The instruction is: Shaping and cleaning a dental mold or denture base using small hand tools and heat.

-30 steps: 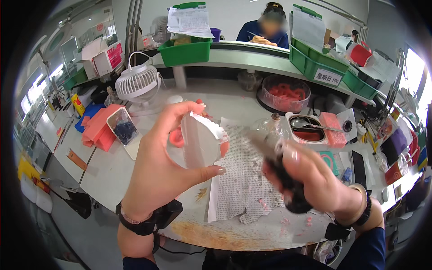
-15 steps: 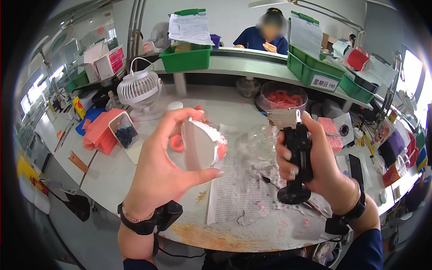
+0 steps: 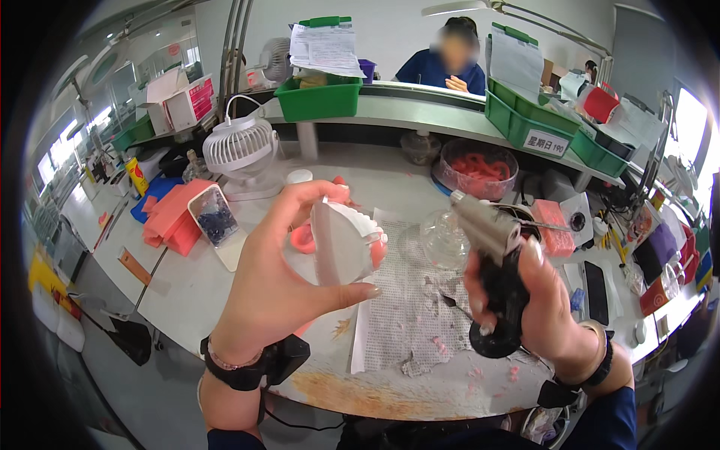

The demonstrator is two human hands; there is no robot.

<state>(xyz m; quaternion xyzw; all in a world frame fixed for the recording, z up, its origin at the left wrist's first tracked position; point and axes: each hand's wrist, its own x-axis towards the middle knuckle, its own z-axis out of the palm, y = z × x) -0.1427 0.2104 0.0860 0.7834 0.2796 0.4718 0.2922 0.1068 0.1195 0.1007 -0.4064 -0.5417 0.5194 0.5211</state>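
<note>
My left hand (image 3: pixel 262 281) is closed round a white plaster dental model (image 3: pixel 339 244), with thumb below and fingers above. Teeth and bits of pink wax show along the model's right side. To its right, my right hand (image 3: pixel 547 296) grips a small black hand torch (image 3: pixel 502 285) with a silver nozzle head. The nozzle slants up and to the left, apart from the model; I cannot make out a flame. Beneath both hands lies a printed paper sheet (image 3: pixel 382 330) with pink crumbs and a dark-tipped wax knife (image 3: pixel 454 301) on it.
A glass jar (image 3: pixel 444 241) stands behind the paper, near a clear bowl (image 3: pixel 491 186) of pink strips. Pink wax sheets (image 3: pixel 176 221), a phone-like device (image 3: pixel 213 217) and a white fan (image 3: pixel 241 150) are at left. Green bins (image 3: pixel 319 101) line the shelf; a co-worker (image 3: pixel 431 75) sits beyond.
The torch has turned in my right hand, its nozzle swinging from roughly level to slanting up-left. My left hand keeps its hold on the dental model. The whole view has shifted slightly.
</note>
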